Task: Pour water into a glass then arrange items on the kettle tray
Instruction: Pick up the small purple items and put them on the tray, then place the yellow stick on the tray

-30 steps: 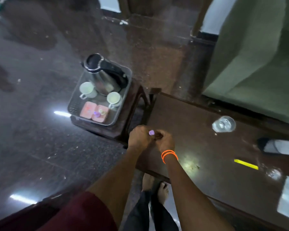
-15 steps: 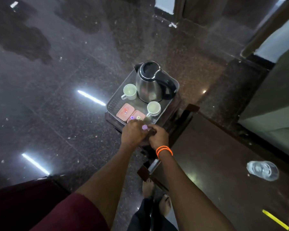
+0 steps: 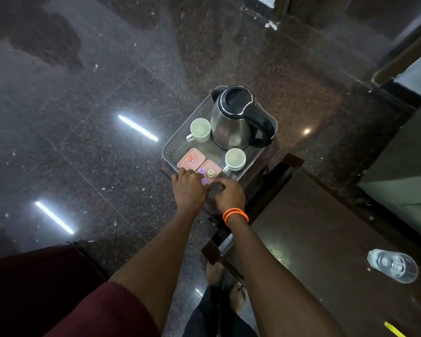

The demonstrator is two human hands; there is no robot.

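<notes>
From the head view I see both hands at the near edge of the kettle tray (image 3: 174, 144), centre of the frame. My left hand (image 3: 188, 188) is curled over a small purple item (image 3: 205, 181); I cannot tell whether the fingers actually pinch it. My right hand (image 3: 229, 194), orange bands (image 3: 235, 215) at the wrist, has its fingers bent together near the tray rim, grip unclear. The kettle (image 3: 236, 117) stands at the tray's far side between two white cups (image 3: 199, 130), with two pink boxes (image 3: 191, 160) nearer me. The glass (image 3: 393, 265) sits lower right on the dark table (image 3: 314, 239), well apart from the tray.
</notes>
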